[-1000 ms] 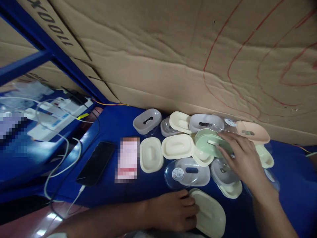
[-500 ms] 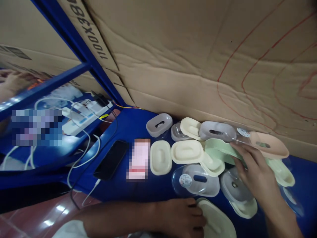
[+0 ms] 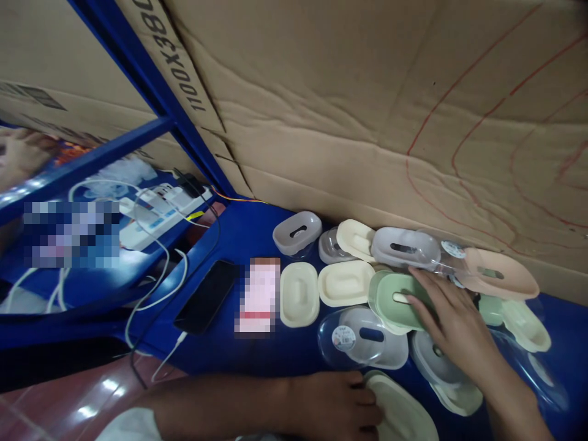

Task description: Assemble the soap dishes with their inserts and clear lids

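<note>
My right hand [image 3: 452, 312] has its thumb and fingers around a pale green soap dish [image 3: 395, 295] with a slot in its middle, which rests over a cream tray. Fingers curled, my left hand [image 3: 342, 401] is at the near edge, closed on the rim of a large cream dish [image 3: 404, 410] partly cut off by the frame. Between the hands lie a grey slotted dish with a clear cover [image 3: 337, 340] and a round sticker, and a grey dish [image 3: 425, 355] over a cream tray, partly behind my right wrist.
Along the cardboard wall [image 3: 321, 153] stand grey dishes [image 3: 298, 233] and a peach dish [image 3: 500, 272]. Cream trays [image 3: 299, 294] lie left of the green dish. Further left are a black phone [image 3: 206, 297], a blurred pink item [image 3: 260, 294], cables, a power strip [image 3: 160, 214] and another person's hand [image 3: 22, 153].
The green dish has gone from tilted to nearly flat over the cream tray, moving left and toward me with my right hand. My left hand has stayed in place.
</note>
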The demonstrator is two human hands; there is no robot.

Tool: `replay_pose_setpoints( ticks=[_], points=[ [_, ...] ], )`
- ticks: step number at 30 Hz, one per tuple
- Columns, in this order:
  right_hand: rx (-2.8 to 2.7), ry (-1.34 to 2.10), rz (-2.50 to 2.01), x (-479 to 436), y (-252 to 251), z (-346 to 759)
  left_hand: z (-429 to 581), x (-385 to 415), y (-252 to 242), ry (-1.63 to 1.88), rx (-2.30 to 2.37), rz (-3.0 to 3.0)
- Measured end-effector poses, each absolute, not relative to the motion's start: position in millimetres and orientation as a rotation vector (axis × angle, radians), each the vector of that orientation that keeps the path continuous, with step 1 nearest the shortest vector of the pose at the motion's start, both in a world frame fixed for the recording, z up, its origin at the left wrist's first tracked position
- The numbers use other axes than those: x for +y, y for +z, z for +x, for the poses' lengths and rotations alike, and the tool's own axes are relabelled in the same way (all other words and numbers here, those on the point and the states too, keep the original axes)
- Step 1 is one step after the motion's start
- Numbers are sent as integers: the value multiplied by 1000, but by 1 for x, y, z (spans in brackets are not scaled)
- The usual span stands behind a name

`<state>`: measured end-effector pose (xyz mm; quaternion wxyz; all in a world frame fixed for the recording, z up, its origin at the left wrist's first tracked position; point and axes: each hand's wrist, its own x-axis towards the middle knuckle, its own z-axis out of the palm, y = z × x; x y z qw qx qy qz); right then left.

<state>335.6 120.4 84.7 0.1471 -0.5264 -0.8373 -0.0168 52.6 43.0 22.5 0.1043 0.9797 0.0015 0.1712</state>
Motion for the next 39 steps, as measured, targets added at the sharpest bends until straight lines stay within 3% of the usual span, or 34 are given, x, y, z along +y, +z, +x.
replay_pose_setpoints(
  ticks=[12,26,32,39],
  points=[
    [-2172,314,-1605,129,59,346,53,42,24,521,17,2830],
    [-1995,-295,-1585,112,123,351,50,35,42,542,87,3050],
    [-2125,-364,-1567,97,91,374,36,1,43,408,370,3106],
    [-1893,-294,-1458,53,68,361,28,-39,19,392,856,2938]
  ],
)
